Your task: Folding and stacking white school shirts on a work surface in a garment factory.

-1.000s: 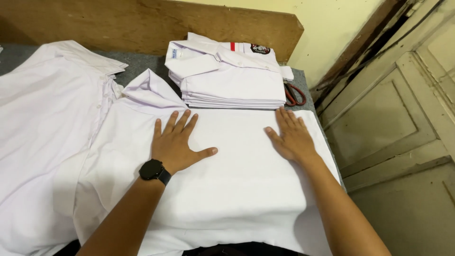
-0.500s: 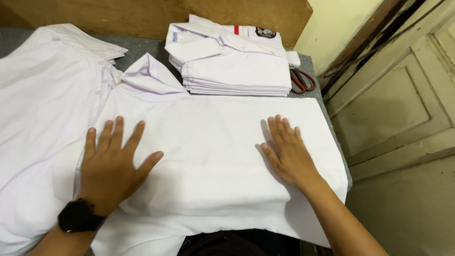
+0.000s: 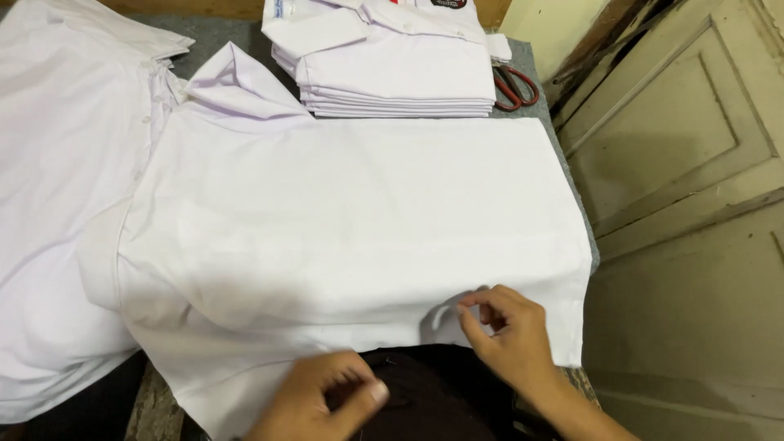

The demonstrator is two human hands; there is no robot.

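White cotton fills most of your head view: a white shirt (image 3: 351, 220) lies face down and spread flat across the grey table (image 3: 208, 41), its collar (image 3: 237, 86) pointing toward 11 o'clock and its hem hanging over the near edge at 6 o'clock.

Your right hand (image 3: 510, 331) sits at about 5 o'clock on that hem, fingers curled together and pinching a small fold of the cloth between thumb and fingertips. Your left hand (image 3: 327, 400) is lower, near 6 o'clock at the frame's bottom edge, blurred; its fingers are bent inward against the shirt's lower edge, and you cannot tell from here whether they actually clamp the fabric or only press on it. The two hands are near each other but apart.

At 12 o'clock, just beyond the spread shirt, stands a stack of folded white shirts (image 3: 392, 61), neatly squared. Just beside it at 1 o'clock lie red-handled scissors (image 3: 514, 86), partly tucked against the stack. Another white garment (image 3: 57, 188) lies unfolded at 9 o'clock, its edge overlapped by the shirt's sleeve. A panelled wooden door (image 3: 694, 163) runs down the 3 o'clock side.
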